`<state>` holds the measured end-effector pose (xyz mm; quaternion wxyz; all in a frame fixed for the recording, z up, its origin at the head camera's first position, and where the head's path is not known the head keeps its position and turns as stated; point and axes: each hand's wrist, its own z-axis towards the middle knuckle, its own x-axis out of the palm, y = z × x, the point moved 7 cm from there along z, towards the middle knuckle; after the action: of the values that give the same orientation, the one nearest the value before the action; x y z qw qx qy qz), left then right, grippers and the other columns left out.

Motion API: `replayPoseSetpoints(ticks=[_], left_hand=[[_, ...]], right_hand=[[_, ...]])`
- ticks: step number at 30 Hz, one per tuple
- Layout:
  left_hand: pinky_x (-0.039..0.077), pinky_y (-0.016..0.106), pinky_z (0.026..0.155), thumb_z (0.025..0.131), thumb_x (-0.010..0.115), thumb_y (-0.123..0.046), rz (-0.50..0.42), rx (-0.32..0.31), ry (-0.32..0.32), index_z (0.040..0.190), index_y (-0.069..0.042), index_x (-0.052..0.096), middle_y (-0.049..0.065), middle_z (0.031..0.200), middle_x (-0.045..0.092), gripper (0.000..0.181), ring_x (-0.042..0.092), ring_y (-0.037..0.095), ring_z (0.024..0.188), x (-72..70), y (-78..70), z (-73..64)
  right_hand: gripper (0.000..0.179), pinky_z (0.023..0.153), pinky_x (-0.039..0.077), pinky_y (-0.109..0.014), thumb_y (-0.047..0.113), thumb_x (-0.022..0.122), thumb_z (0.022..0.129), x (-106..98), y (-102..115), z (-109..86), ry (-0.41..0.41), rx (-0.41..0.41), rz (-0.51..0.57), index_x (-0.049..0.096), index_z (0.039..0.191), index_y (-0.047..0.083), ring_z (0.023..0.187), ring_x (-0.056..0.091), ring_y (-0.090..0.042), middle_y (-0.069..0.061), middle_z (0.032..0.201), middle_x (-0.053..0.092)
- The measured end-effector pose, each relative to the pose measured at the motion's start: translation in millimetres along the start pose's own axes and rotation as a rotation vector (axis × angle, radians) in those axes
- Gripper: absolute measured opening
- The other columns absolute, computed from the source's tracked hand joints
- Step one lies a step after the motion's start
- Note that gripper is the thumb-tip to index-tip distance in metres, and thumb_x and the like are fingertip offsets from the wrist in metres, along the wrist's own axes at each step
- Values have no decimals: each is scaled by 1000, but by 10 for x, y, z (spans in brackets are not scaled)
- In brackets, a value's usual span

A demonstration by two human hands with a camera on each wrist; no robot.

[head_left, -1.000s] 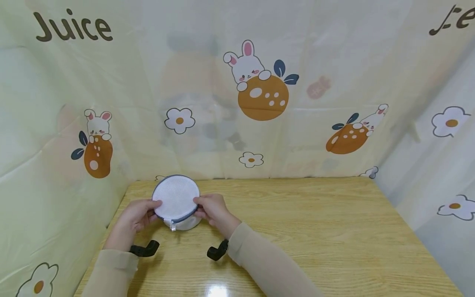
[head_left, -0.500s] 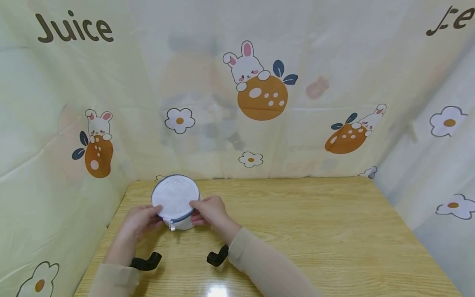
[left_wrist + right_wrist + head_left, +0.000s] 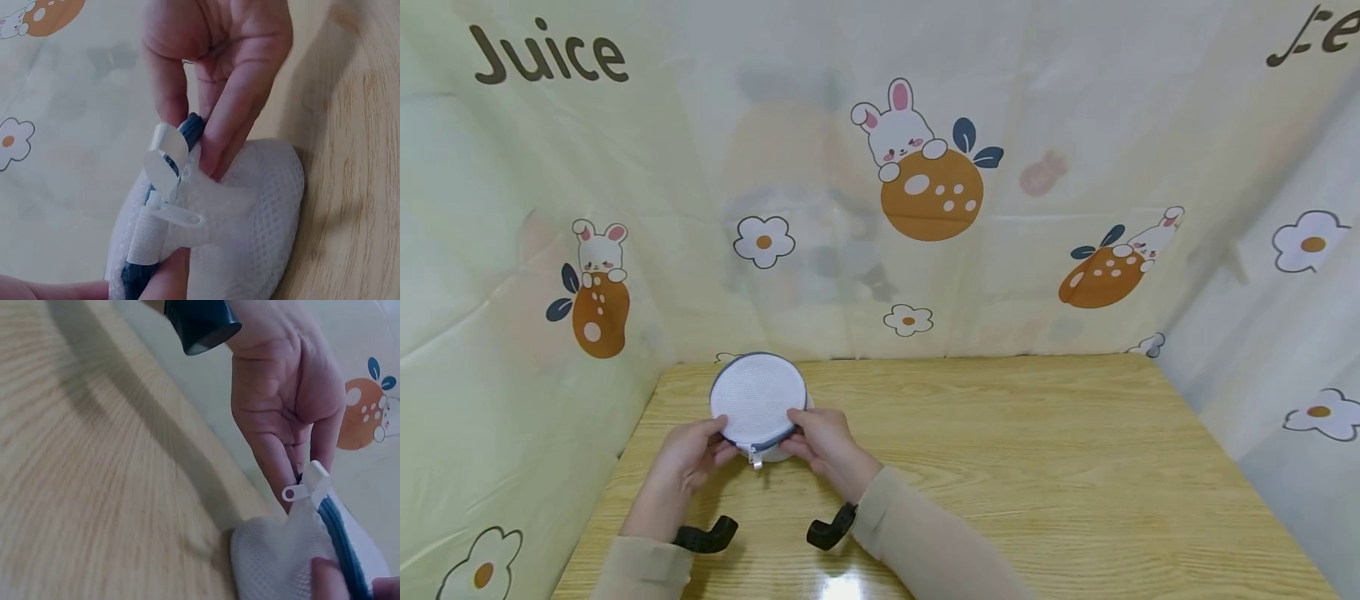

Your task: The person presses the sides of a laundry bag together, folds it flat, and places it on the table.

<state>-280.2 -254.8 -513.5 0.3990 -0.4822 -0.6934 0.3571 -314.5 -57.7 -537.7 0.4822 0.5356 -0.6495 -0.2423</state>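
Observation:
A round white mesh pouch [image 3: 758, 404] with a blue-grey zipper rim sits at the back left of the wooden table [image 3: 1037, 467], tilted up toward me. My left hand [image 3: 715, 443] pinches its rim from the left. My right hand [image 3: 796, 440] pinches the rim from the right. A white zipper pull [image 3: 756, 456] hangs at the front between the two hands. In the left wrist view, the fingers [image 3: 215, 131] pinch the blue zipper edge just above the zipper pull [image 3: 178, 215] on the pouch [image 3: 256, 231]. In the right wrist view, the fingers [image 3: 281, 462] hold the rim beside the pull [image 3: 306, 487].
Printed curtains [image 3: 925, 208] with rabbits and flowers close off the table at the back, left and right. Black camera mounts [image 3: 703, 537] sit on both wrists. The pouch lies close to the back left corner.
Both hands have slid from the pouch's sides toward its front and now meet near the zipper pull. The pouch has barely moved.

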Motion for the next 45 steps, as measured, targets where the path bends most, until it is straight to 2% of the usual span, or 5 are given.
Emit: replayPoseSetpoints(ticks=[21, 30, 34, 41, 45], left_hand=[[66, 30, 88, 114, 51, -9, -223, -100, 165, 116, -1, 60, 7, 96, 79, 12, 79, 15, 94, -8, 80, 40], [67, 36, 90, 113, 57, -31, 100, -65, 62, 144, 7, 51, 4, 99, 78, 49, 78, 18, 90, -119, 1, -45], [67, 33, 85, 114, 50, -43, 287, -25, -25, 153, 13, 43, 21, 117, 77, 68, 78, 20, 91, -202, -92, -105], [57, 53, 101, 114, 39, -51, 676, 277, -431, 150, 2, 55, 27, 145, 63, 66, 65, 41, 126, -291, -479, -306], [38, 68, 121, 115, 38, -41, 868, 519, -418, 159, 3, 44, 29, 160, 50, 62, 45, 51, 149, -87, -680, -319]], right_hand=[[40, 103, 62, -40, 12, 65, 107, -14, -138, 113, 120, 52, 183, 59, 138, -12, 112, 78, -30, -24, 119, 75], [33, 104, 62, -45, 13, 65, 105, -109, 38, -14, 137, 11, 66, 64, 129, -10, 99, 77, -25, -16, 104, 73], [32, 101, 63, -43, 11, 61, 105, -258, 146, -50, 64, -5, -2, 66, 127, -11, 97, 78, -24, -17, 103, 76], [42, 111, 58, -47, 18, 51, 111, -363, 492, -123, -116, -237, -284, 63, 140, -9, 123, 72, -35, -26, 134, 73], [47, 125, 43, -54, 24, 43, 114, -182, 664, -211, -94, -439, -633, 57, 152, -1, 148, 55, -37, -19, 155, 62]])
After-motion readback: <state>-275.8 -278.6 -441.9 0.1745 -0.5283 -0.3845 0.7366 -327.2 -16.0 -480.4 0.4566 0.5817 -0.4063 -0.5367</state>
